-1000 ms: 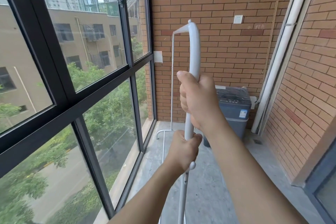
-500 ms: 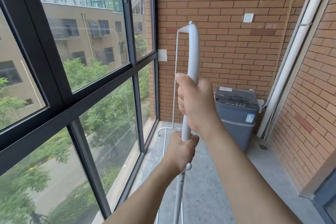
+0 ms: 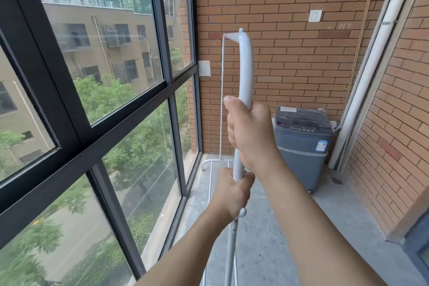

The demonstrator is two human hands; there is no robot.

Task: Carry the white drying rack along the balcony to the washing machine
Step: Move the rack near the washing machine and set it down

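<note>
The white drying rack (image 3: 245, 65) stands upright in front of me, its near pole rising through the middle of the view. My right hand (image 3: 249, 132) is wrapped around that pole at mid height. Just below it, my left hand (image 3: 232, 193) grips the same pole above a small round knob. The rack's far thin upright and curved foot reach toward the end wall. The grey washing machine (image 3: 303, 144) sits against the brick end wall, to the right of the rack's far end.
Tall black-framed windows (image 3: 174, 104) line the left side. A brick wall (image 3: 394, 123) and a white drainpipe (image 3: 371, 72) close off the right. The bare concrete floor (image 3: 267, 227) runs between them to the end wall. A floor drain lies near the pipe's foot.
The end wall and washing machine have come closer and look larger. Both hands keep the same grip on the rack pole.
</note>
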